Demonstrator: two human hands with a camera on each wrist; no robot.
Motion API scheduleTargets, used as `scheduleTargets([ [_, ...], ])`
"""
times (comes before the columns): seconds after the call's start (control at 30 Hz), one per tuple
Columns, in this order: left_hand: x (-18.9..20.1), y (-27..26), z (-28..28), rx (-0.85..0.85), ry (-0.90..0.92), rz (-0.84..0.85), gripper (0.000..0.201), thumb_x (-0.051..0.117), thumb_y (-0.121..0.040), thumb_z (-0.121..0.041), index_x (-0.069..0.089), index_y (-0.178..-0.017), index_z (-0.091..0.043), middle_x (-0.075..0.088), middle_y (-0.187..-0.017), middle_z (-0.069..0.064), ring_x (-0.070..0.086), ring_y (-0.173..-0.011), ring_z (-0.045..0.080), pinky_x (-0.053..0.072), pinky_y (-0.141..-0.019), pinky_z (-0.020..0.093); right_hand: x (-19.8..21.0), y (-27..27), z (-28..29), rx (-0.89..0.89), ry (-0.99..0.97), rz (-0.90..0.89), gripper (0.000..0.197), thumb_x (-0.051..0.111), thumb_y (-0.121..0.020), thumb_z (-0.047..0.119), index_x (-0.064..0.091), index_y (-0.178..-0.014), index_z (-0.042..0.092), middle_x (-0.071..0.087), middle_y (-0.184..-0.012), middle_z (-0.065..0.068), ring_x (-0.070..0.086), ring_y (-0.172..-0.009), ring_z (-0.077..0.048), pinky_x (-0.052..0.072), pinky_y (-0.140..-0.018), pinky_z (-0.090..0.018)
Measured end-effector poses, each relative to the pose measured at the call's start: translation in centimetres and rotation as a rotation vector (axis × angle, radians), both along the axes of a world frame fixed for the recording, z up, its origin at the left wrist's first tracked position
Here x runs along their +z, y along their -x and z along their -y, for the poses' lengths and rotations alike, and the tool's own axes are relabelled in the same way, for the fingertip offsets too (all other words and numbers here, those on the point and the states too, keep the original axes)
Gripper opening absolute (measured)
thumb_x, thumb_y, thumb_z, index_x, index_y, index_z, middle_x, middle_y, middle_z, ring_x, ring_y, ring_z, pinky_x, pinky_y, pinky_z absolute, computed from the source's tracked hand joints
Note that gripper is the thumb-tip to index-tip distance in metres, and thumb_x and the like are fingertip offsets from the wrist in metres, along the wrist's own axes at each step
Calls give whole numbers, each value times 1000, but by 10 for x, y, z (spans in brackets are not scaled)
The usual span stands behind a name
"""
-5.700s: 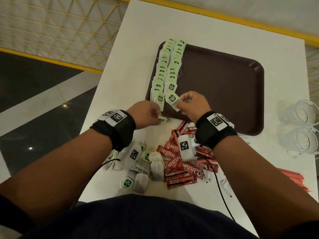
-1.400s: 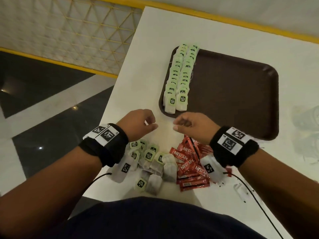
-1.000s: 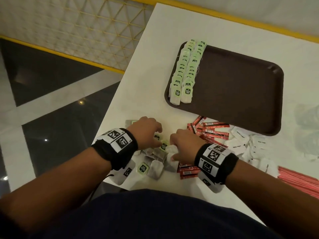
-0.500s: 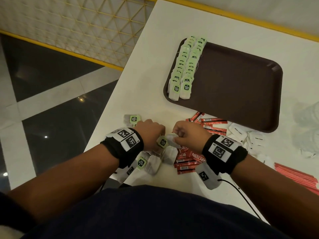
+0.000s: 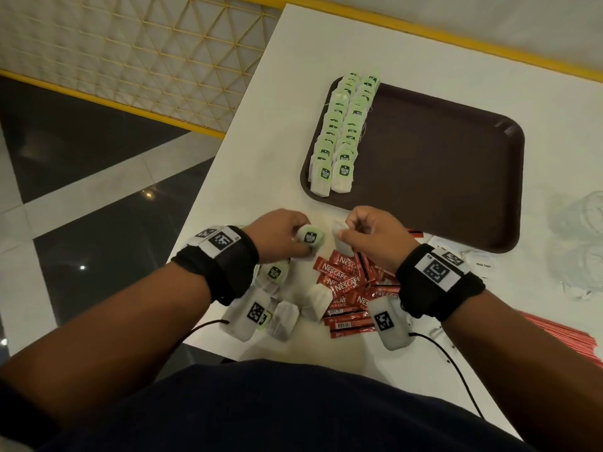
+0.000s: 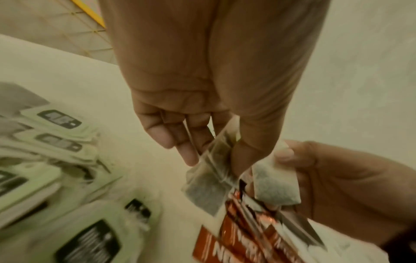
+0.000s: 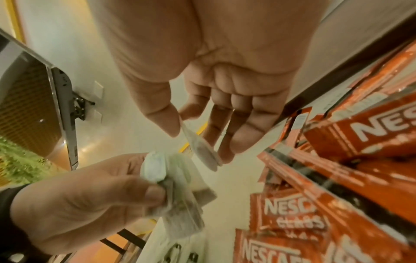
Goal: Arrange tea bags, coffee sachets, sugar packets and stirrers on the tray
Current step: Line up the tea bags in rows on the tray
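White table (image 5: 228, 177) beside a yellow lattice railing, dark tiled floor below. On the far part of it, a brown tray (image 5: 456, 177), long axis running left to right. Along the left end of the tray, two rows of green-tagged tea bags (image 5: 339, 138), overlapped like tiles and running from far to near, the nearest pair almost at the near rim.

Just before that near rim, both hands raised a little over the table, close together but not touching. Left hand (image 5: 280, 234) pinching a tea bag with green tag (image 5: 310, 238); right hand (image 5: 372, 236) pinching a plain tea bag (image 6: 273, 179) between thumb and forefinger, other fingers loosely curled.

Rows lying straight ahead and slightly right of both hands; left hand a little nearer to the left row, right hand to the right one. Probably next: one bag onto the near end of each row, with the same overlap.

Loose tea bags (image 5: 287, 318) and red Nescafe sachets (image 5: 346, 288) under the wrists; white sugar packets (image 5: 479, 262) and red stirrers (image 5: 561, 337) to the right, not yet on the tray.
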State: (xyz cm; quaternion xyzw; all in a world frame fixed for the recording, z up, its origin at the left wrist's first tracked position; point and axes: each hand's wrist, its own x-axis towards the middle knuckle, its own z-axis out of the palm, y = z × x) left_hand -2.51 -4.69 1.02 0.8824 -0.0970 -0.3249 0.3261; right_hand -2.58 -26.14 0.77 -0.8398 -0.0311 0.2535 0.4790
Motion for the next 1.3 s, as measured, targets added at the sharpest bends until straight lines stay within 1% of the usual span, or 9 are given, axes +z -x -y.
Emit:
scheduleTargets([
  [0.1,5,-13,1,140,166,-28,8,68,-89,-25,60,-91,-25,67,-89,-4,62,-85,15,47,-70,23,2,-9,0,-94,-61,-39,23,66,-88,19,50,-73,18,68,-82,-17,70,-77,-25,55,-71,-49],
  [0.2,6,-25,6,328,392,-133,14,56,-95,-13,57,-103,-23,66,-106,9,62,-99,23,52,-85,36,5,-19,-1,-248,-229,-179,28,63,-90,5,45,-71,15,69,-96,-26,73,-89,-28,53,-85,-50],
  [0.37,2,-48,14,494,593,-229,25,51,-96,-4,52,-120,-13,64,-115,11,63,-103,25,57,-83,38,5,-37,-1,-317,-236,-172,20,73,-85,15,56,-74,13,64,-69,-6,59,-59,-12,50,-60,-26],
  [0.5,-7,-67,13,466,612,-172,19,53,-96,-4,60,-108,-17,67,-115,17,66,-102,25,57,-80,37,-7,-58,3,-420,-201,-179,6,74,-84,12,69,-88,13,71,-94,-8,63,-82,-17,55,-77,-29],
  [0.57,-13,-74,11,484,603,-161,22,56,-97,-9,60,-118,-15,68,-118,13,67,-106,25,59,-77,32,-12,-67,3,-438,-148,-144,9,72,-85,6,68,-90,12,71,-100,-13,63,-83,-16,56,-78,-27],
  [0.63,-20,-80,9,513,578,-147,33,61,-96,-17,56,-127,-13,68,-119,8,67,-107,24,58,-72,26,-17,-75,1,-442,-80,-95,12,73,-84,5,66,-90,12,69,-99,-15,63,-81,-15,58,-74,-25],
  [0.8,-31,-87,3,528,547,-133,39,66,-93,-23,55,-129,-12,66,-120,6,68,-103,21,57,-71,23,-33,-86,-9,-431,78,-2,26,79,-77,14,57,-85,23,68,-92,-9,67,-84,-23,59,-79,-41],
  [1.13,-28,-92,-2,440,603,-193,24,51,-100,-14,59,-121,-22,71,-114,-1,69,-96,7,56,-81,28,-47,-94,-20,-483,199,53,26,79,-78,17,58,-93,14,56,-76,6,52,-66,-5,41,-59,-17],
  [1.3,-33,-97,-2,455,612,-246,30,54,-99,-17,57,-128,-13,70,-118,8,68,-108,22,57,-84,32,-45,-93,-20,-493,232,112,28,76,-81,29,56,-97,16,57,-83,3,54,-72,-8,44,-63,-21],
])
